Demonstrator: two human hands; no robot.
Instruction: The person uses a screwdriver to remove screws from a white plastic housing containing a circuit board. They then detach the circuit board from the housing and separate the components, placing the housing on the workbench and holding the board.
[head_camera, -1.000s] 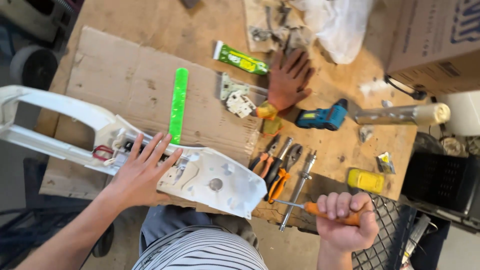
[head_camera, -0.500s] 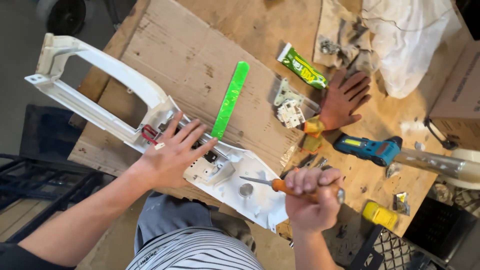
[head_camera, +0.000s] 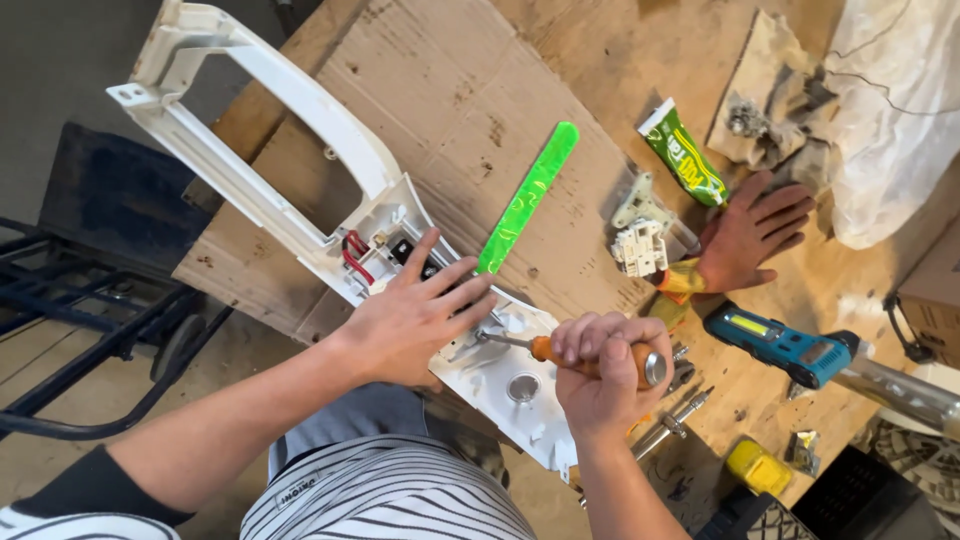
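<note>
A long white plastic housing (head_camera: 262, 118) with a handle-shaped opening lies across a sheet of cardboard (head_camera: 470, 120). My left hand (head_camera: 418, 315) lies flat on its wider end, fingers spread, next to red wires and a black part. My right hand (head_camera: 603, 368) grips an orange-handled screwdriver (head_camera: 575, 352); its metal shaft points left, with the tip on the housing right at my left fingertips. A round metal disc (head_camera: 523, 387) sits in the housing just below the screwdriver.
A bright green strip (head_camera: 527, 196), a green tube (head_camera: 683, 153) and a small white part (head_camera: 640, 245) lie on the wooden bench. An orange work glove (head_camera: 748, 237) lies flat beyond them. A blue power tool (head_camera: 785, 347), loose tools and a yellow item (head_camera: 757, 466) are at right. A dark trolley (head_camera: 90, 300) stands left.
My right hand has brought the screwdriver from the bench's right edge to the housing, where its tip now rests. My left hand stayed on the housing. The view shifted closer.
</note>
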